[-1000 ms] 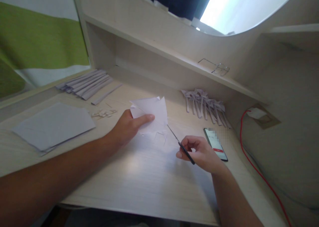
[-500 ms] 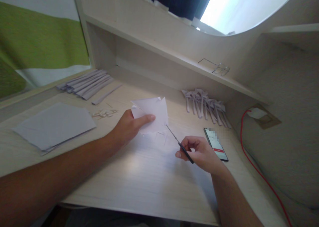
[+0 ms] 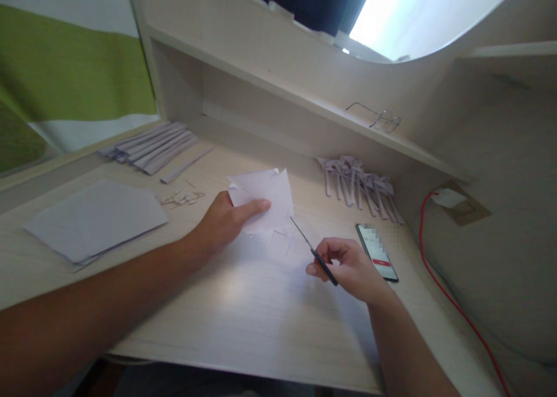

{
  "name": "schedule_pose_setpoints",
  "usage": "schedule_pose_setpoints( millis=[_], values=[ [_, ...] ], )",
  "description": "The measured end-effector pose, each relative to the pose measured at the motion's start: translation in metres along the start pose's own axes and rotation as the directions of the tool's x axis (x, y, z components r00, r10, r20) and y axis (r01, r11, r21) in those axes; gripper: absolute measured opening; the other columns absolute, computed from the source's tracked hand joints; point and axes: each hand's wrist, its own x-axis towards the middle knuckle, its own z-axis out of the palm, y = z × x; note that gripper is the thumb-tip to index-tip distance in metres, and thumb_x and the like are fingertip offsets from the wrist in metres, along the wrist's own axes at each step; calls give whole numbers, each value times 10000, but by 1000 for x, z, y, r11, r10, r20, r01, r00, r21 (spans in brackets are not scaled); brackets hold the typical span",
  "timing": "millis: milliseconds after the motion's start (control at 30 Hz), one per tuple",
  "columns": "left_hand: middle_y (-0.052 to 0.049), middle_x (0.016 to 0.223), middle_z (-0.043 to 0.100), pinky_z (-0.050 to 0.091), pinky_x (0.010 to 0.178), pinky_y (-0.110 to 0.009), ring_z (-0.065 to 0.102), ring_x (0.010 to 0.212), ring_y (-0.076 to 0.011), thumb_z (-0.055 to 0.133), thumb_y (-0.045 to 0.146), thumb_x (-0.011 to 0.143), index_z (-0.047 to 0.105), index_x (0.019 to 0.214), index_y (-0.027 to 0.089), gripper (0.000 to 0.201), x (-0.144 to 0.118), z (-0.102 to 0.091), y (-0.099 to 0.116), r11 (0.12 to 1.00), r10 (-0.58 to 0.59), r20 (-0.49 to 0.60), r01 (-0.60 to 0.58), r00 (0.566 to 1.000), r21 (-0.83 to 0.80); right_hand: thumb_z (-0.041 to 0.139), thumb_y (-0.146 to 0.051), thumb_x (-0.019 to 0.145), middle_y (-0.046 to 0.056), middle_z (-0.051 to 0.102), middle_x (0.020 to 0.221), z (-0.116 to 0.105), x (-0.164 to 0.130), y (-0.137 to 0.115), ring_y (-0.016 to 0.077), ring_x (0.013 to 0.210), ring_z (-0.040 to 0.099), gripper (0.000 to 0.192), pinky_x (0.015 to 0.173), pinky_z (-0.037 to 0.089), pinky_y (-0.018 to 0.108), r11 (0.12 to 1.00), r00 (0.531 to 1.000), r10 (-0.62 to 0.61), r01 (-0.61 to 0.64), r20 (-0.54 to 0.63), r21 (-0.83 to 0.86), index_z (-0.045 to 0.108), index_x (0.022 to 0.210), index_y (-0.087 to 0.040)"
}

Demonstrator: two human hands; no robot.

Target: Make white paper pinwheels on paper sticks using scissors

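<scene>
Left hand (image 3: 230,220): pinching a white, sharp-cornered paper piece (image 3: 278,199), with thumb flat on top
Right hand (image 3: 348,268): grasping slim metal scissors (image 3: 322,264) with black handles
Scissors: pointing at the paper piece's lower right edge; touching or apart, cannot tell
Paper piece: held over the pale wood-grain desk (image 3: 243,327), between both hands
Beside right wrist: black-rimmed rectangular phone (image 3: 376,254)
</scene>
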Motion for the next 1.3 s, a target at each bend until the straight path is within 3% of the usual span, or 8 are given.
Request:
schedule_pose_setpoints(
  millis=[400,567,633,767,933,1033,1133,1300],
  values=[
    [-105,1017,786,562,828,-379,726,900,-275,812,356,746,753,1083,145,403,0,1,4,1000,14,-63,-12,998,19,897,-399,696,-32,585,524,-5,3,0,95,497,474,372,486,327,236,996,995,84,-86,52,38,611,623,-173],
    [-71,763,759,521,634,-322,684,682,-240,782,357,708,775,798,159,218,-5,5,12,957,-109,58,89,992,276,911,-403,679,15,713,721,-8,9,5,143,649,607,328,603,462,263,980,948,-15,77,-317,186,673,754,-190],
    [-41,640,710,451,520,-289,623,551,-205,753,322,699,761,702,175,147,-9,8,11,918,-251,246,150,936,367,920,-387,672,43,760,862,-6,8,5,170,755,654,330,679,505,287,962,920,-66,162,-386,222,695,828,-202],
    [-25,616,706,399,460,-260,599,506,-187,707,261,695,768,686,196,90,-18,12,8,866,-422,443,207,791,456,915,-340,686,52,772,933,7,6,3,190,827,683,298,757,527,315,947,956,-113,186,-269,261,701,847,-209],
    [-33,655,730,413,489,-244,626,540,-181,683,230,720,787,724,191,112,-19,11,10,838,-448,477,170,756,518,910,-275,650,1,707,746,19,6,3,145,657,616,272,636,485,280,949,969,-103,163,-225,270,674,761,-198],
    [-29,649,723,411,489,-243,631,543,-183,712,265,713,784,720,196,100,-14,9,8,853,-431,440,198,788,483,886,-275,661,-1,689,726,21,7,3,141,636,596,248,612,471,277,956,958,-92,162,-273,246,667,749,-198],
    [-41,701,739,428,514,-245,643,587,-184,768,301,693,781,742,191,121,-8,9,6,911,-350,320,241,881,334,873,-274,662,-3,679,724,24,9,2,138,634,588,243,608,468,274,960,927,-62,158,-370,233,655,741,-200],
    [-54,808,739,525,685,-296,671,717,-185,812,380,720,759,839,170,247,-3,11,6,972,-217,170,229,961,-57,857,-316,691,-11,658,734,32,14,7,146,653,585,260,602,462,269,943,815,-3,195,-580,269,637,774,-206]
  ],
)
